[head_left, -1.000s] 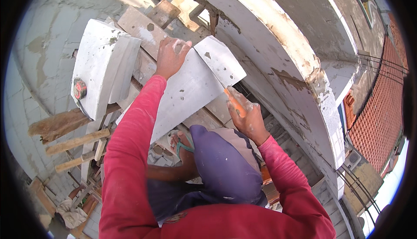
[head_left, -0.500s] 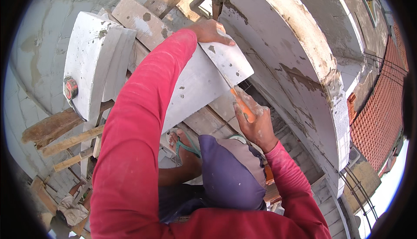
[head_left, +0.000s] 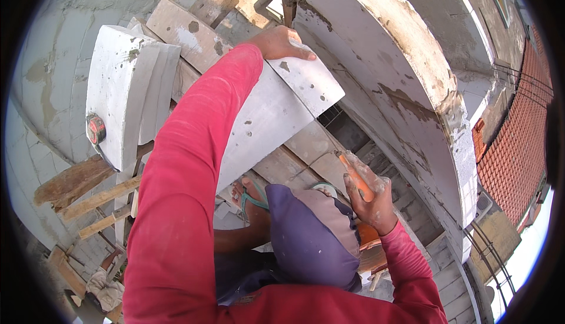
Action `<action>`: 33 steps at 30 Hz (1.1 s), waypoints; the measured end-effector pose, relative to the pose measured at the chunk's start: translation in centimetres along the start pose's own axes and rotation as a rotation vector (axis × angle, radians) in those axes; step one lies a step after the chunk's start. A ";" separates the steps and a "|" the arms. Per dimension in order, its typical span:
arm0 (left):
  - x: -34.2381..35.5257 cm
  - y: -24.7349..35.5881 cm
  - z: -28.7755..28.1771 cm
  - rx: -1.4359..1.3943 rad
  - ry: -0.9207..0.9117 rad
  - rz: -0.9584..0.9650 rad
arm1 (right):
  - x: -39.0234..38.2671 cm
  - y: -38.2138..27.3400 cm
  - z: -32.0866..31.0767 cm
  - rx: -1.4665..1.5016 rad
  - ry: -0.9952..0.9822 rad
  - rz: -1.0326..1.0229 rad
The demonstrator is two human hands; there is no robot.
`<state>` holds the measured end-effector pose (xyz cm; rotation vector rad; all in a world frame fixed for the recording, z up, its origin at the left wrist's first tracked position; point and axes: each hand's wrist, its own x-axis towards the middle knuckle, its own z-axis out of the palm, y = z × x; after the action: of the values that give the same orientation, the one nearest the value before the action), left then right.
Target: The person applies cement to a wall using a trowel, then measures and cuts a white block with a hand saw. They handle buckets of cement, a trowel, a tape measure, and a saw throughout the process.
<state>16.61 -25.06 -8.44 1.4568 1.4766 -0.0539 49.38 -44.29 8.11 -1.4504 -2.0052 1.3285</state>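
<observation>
Left hand: your left hand (head_left: 281,42) has climbed to the far top edge of the long white moulded plaster strip (head_left: 276,112) and now lies flat on it, pressing.
Right hand: your right hand (head_left: 371,197) has dropped nearer, fist clenched round the orange-handled tool (head_left: 355,178), clear of the strip.
Meaning: you seem to be steadying the strip rather than working it.
Strip's place: propped on grey wooden planks (head_left: 176,24), left of the curved white arch (head_left: 412,88).
Left: a second white plaster block (head_left: 120,88) with a small round red-and-black object (head_left: 96,128) on its side.
Labels: none readable.
</observation>
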 end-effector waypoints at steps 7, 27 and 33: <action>0.5 -0.9 0.3 0.059 -0.029 0.001 | 7.5 -2.1 1.7 -0.069 -0.213 0.130; 2.0 0.2 -0.2 0.036 -0.071 -0.011 | 9.9 -1.2 1.6 -0.146 -0.315 0.194; 1.2 -1.2 1.1 -0.024 0.088 0.047 | 3.2 -0.1 -0.2 -0.001 -0.077 -0.080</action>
<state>16.71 -25.22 -10.47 1.4898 1.5075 0.0573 48.10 -41.35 7.55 -1.3234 -2.0889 1.3696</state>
